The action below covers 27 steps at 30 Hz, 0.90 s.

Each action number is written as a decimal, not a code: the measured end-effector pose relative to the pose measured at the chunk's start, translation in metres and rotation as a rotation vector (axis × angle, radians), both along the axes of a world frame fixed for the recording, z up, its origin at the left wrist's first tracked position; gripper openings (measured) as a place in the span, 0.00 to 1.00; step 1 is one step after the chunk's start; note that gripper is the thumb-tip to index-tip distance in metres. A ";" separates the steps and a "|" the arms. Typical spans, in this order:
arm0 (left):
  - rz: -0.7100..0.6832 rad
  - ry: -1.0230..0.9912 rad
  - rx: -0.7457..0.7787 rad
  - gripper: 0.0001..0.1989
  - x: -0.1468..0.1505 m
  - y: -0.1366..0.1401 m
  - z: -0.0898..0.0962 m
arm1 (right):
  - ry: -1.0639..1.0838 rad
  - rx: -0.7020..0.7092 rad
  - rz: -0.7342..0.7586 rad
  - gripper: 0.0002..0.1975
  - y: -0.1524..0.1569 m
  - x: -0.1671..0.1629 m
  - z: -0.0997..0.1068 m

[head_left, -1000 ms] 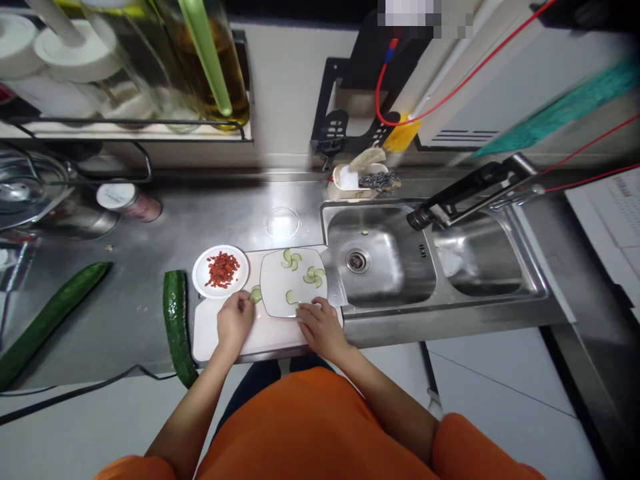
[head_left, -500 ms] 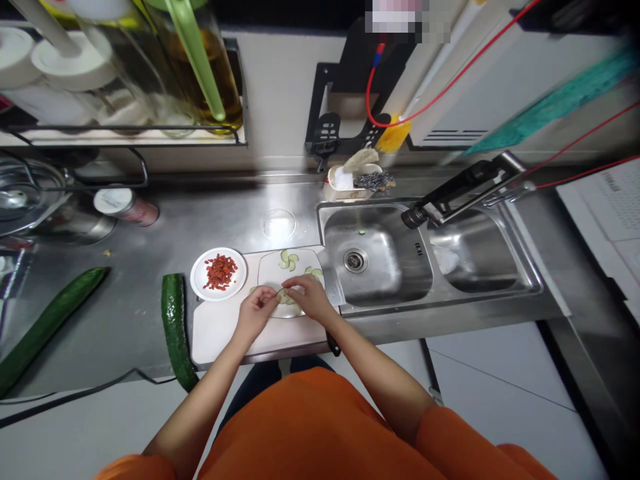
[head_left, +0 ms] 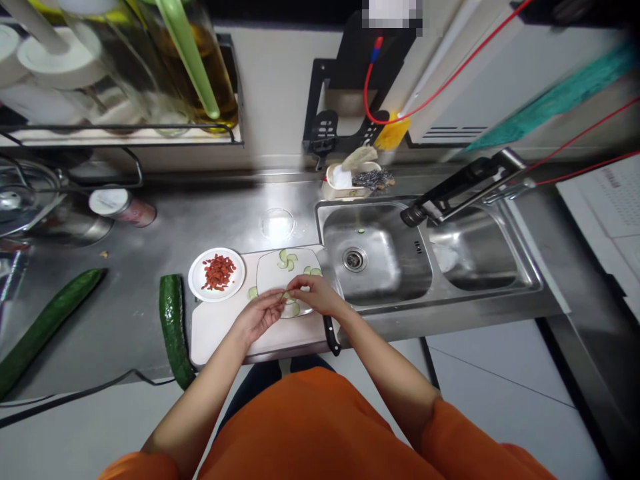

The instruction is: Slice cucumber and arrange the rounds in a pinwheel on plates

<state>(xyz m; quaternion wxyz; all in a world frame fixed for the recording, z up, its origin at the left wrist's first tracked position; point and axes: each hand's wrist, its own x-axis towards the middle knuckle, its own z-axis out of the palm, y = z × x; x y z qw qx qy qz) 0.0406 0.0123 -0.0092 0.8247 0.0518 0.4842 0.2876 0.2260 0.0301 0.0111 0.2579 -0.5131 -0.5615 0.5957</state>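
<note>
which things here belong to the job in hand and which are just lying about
In the job:
left hand and right hand, green slice at their fingertips
square plate
cutting board
probably knife, nearer cucumber

Apparently lying about:
lidded canister
oil bottle
scrubber holder

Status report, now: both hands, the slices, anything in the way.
Left hand and right hand over plate, pinching a thin green slice. Other slices on plate. Knife handle close by the right wrist, jutting past the board.

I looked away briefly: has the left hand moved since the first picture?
Yes. The left hand has moved right, toward the sink, fingers now over the square plate.
</note>
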 end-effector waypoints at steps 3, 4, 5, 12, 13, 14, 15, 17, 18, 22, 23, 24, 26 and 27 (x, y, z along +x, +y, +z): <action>0.027 0.163 0.065 0.17 -0.001 -0.001 -0.002 | -0.096 0.020 0.000 0.06 0.002 0.003 -0.008; 0.012 0.240 0.099 0.17 -0.001 -0.002 -0.003 | -0.145 0.028 0.005 0.06 0.003 0.003 -0.010; -0.017 0.316 0.143 0.17 -0.001 -0.003 -0.005 | -0.205 0.039 0.017 0.05 0.003 0.003 -0.012; -0.365 0.865 0.516 0.11 0.005 -0.021 -0.018 | -0.729 0.157 0.247 0.05 0.003 -0.003 -0.013; -0.408 0.925 0.559 0.10 0.006 -0.023 -0.018 | -0.764 0.164 0.287 0.05 0.002 -0.004 -0.013; -0.443 0.975 0.599 0.10 0.007 -0.024 -0.018 | -0.788 0.174 0.320 0.06 0.002 -0.004 -0.013; -0.474 1.014 0.633 0.09 0.007 -0.026 -0.018 | -0.806 0.185 0.345 0.06 0.002 -0.005 -0.013; -0.530 1.060 0.672 0.08 0.008 -0.027 -0.016 | -0.830 0.211 0.374 0.07 0.001 -0.006 -0.014; -0.553 1.074 0.681 0.08 0.009 -0.027 -0.015 | -0.840 0.225 0.382 0.07 0.001 -0.006 -0.015; -0.606 1.105 0.689 0.08 0.011 -0.026 -0.013 | -0.867 0.254 0.415 0.09 -0.001 -0.005 -0.018; -0.615 1.108 0.687 0.08 0.011 -0.026 -0.012 | -0.875 0.260 0.422 0.09 -0.001 -0.005 -0.018; -0.624 1.110 0.684 0.08 0.011 -0.026 -0.012 | -0.882 0.269 0.425 0.10 -0.002 -0.006 -0.018; -0.637 1.110 0.682 0.08 0.012 -0.026 -0.012 | -0.894 0.295 0.426 0.10 -0.003 -0.006 -0.019; -0.641 1.108 0.684 0.09 0.012 -0.026 -0.012 | -0.898 0.306 0.425 0.10 -0.004 -0.007 -0.019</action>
